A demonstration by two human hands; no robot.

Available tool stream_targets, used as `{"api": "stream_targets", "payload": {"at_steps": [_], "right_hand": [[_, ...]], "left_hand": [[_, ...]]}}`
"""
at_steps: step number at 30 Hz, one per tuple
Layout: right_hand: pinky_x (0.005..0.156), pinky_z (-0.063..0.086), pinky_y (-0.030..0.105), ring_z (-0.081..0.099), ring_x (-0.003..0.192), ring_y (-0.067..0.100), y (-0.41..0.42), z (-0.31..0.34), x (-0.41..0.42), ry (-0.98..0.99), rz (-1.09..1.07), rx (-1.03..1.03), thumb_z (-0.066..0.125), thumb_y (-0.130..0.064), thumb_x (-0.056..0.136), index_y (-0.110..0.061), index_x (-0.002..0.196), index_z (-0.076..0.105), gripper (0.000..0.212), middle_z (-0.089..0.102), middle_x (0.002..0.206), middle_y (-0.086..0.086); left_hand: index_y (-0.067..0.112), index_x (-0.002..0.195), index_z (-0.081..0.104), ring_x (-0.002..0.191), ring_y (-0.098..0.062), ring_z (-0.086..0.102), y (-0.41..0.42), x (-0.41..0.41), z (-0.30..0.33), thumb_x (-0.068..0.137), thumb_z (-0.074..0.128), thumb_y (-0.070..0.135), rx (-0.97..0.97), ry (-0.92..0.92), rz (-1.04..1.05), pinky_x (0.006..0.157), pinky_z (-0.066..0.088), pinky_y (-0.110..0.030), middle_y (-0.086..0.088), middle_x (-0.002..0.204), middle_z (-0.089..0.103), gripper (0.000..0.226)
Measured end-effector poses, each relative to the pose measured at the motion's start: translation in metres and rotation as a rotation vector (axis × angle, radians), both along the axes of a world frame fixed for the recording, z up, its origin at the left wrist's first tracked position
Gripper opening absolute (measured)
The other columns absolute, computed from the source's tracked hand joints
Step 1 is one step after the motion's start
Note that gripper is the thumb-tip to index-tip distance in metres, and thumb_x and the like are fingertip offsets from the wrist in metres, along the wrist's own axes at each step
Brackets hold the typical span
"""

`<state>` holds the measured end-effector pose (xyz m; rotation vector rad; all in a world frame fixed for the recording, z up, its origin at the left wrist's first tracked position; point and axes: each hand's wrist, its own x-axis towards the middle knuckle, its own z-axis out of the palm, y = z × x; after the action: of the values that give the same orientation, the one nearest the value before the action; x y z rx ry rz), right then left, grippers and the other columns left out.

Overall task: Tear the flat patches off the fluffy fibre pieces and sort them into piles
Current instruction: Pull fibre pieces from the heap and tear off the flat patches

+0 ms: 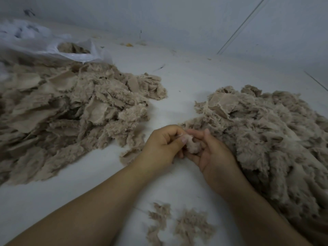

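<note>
A small beige fluffy fibre piece (192,145) sits between both hands over the white surface. My left hand (159,148) pinches its left edge with curled fingers and thumb. My right hand (211,153) cups it from below and grips it from the right. A large pile of fluffy pieces with flat patches (67,110) spreads across the left. Another big fluffy pile (266,132) lies on the right, touching my right wrist. A loose flat scrap (129,156) lies just under my left hand.
A few small fibre tufts (179,226) lie between my forearms near the front. A white plastic bag (53,45) holding more beige material sits at the back left. A pale wall rises behind the white surface (181,79).
</note>
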<state>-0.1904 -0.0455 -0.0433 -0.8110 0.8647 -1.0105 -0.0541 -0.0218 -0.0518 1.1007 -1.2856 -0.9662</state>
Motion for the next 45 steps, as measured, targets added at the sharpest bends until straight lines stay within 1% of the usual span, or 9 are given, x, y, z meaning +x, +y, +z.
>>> {"api": "stream_targets", "payload": {"at_steps": [4, 9, 15, 22, 27, 31, 35, 40, 45], "right_hand": [[0.097, 0.052, 0.046, 0.066, 0.103, 0.038, -0.003, 0.003, 0.002, -0.051, -0.123, 0.100, 0.041, -0.022, 0.106, 0.007, 0.115, 0.061, 0.037, 0.064, 0.119, 0.030], [0.085, 0.055, 0.049, 0.068, 0.086, 0.037, 0.001, -0.002, -0.003, 0.037, 0.041, -0.133, 0.060, -0.029, 0.090, 0.012, 0.103, 0.063, 0.043, 0.067, 0.096, 0.034], [0.103, 0.048, 0.056, 0.063, 0.106, 0.050, -0.001, -0.010, -0.006, 0.169, 0.092, -0.210, 0.054, -0.015, 0.099, 0.016, 0.094, 0.068, 0.034, 0.067, 0.100, 0.037], [0.080, 0.059, 0.043, 0.069, 0.082, 0.040, -0.003, -0.009, -0.006, 0.093, 0.144, -0.242, 0.057, -0.036, 0.092, 0.012, 0.093, 0.068, 0.049, 0.068, 0.088, 0.036], [0.101, 0.049, 0.058, 0.067, 0.099, 0.042, -0.004, -0.014, -0.006, 0.284, 0.048, -0.256, 0.060, -0.005, 0.095, -0.002, 0.074, 0.076, 0.026, 0.071, 0.097, 0.031], [0.084, 0.055, 0.044, 0.067, 0.087, 0.037, -0.006, -0.012, -0.002, 0.262, -0.005, -0.168, 0.050, 0.000, 0.098, 0.006, 0.096, 0.073, 0.024, 0.071, 0.099, 0.031], [0.064, 0.054, 0.032, 0.068, 0.074, 0.029, -0.007, -0.013, -0.003, 0.222, 0.032, -0.202, 0.051, -0.006, 0.100, -0.005, 0.081, 0.078, 0.033, 0.074, 0.087, 0.022], [0.102, 0.050, 0.049, 0.067, 0.111, 0.031, -0.008, -0.017, -0.005, 0.267, 0.104, -0.253, 0.063, -0.007, 0.092, -0.004, 0.076, 0.079, 0.024, 0.076, 0.100, 0.016], [0.083, 0.056, 0.047, 0.068, 0.082, 0.039, -0.006, -0.013, -0.005, 0.155, 0.050, -0.198, 0.050, -0.008, 0.099, 0.010, 0.094, 0.073, 0.030, 0.070, 0.088, 0.032]], "left_hand": [[0.013, 0.074, 0.057, 0.036, -0.014, 0.038, 0.000, 0.000, -0.001, 0.091, 0.041, -0.016, -0.008, 0.173, 0.095, 0.040, 0.031, -0.018, 0.001, 0.041, 0.045, 0.038], [0.008, 0.069, 0.060, 0.029, -0.010, 0.039, -0.004, -0.003, -0.007, 0.092, 0.064, 0.008, 0.057, 0.060, 0.125, 0.037, 0.032, -0.016, -0.005, 0.038, 0.050, 0.023], [-0.004, 0.066, 0.055, 0.034, -0.022, 0.038, -0.004, 0.001, -0.003, 0.099, 0.054, 0.023, 0.107, 0.155, 0.086, 0.038, 0.033, -0.020, -0.015, 0.041, 0.049, 0.043], [0.008, 0.054, 0.055, 0.032, -0.021, 0.035, -0.005, 0.002, -0.002, 0.099, 0.054, 0.029, 0.146, 0.078, 0.057, 0.038, 0.030, -0.017, -0.012, 0.036, 0.046, 0.050], [0.000, 0.055, 0.052, 0.027, -0.016, 0.034, -0.004, 0.002, 0.001, 0.093, 0.061, 0.031, 0.154, 0.076, 0.039, 0.035, 0.030, -0.019, -0.006, 0.032, 0.042, 0.049], [-0.008, 0.057, 0.047, 0.025, -0.018, 0.033, -0.007, 0.001, 0.000, 0.091, 0.061, 0.029, 0.142, 0.176, 0.080, 0.035, 0.030, -0.018, -0.007, 0.031, 0.038, 0.053], [0.000, 0.059, 0.051, 0.027, -0.018, 0.034, -0.009, 0.001, -0.003, 0.091, 0.063, 0.031, 0.150, 0.228, 0.133, 0.036, 0.035, -0.021, -0.008, 0.034, 0.039, 0.046], [-0.001, 0.057, 0.053, 0.028, -0.018, 0.036, -0.010, 0.004, -0.006, 0.091, 0.063, 0.038, 0.137, 0.189, 0.179, 0.036, 0.031, -0.017, -0.008, 0.034, 0.042, 0.052], [0.005, 0.062, 0.061, 0.034, -0.024, 0.048, -0.007, 0.008, 0.003, 0.078, 0.060, 0.064, 0.190, 0.246, 0.066, 0.040, 0.037, -0.023, -0.013, 0.039, 0.046, 0.061]]}}
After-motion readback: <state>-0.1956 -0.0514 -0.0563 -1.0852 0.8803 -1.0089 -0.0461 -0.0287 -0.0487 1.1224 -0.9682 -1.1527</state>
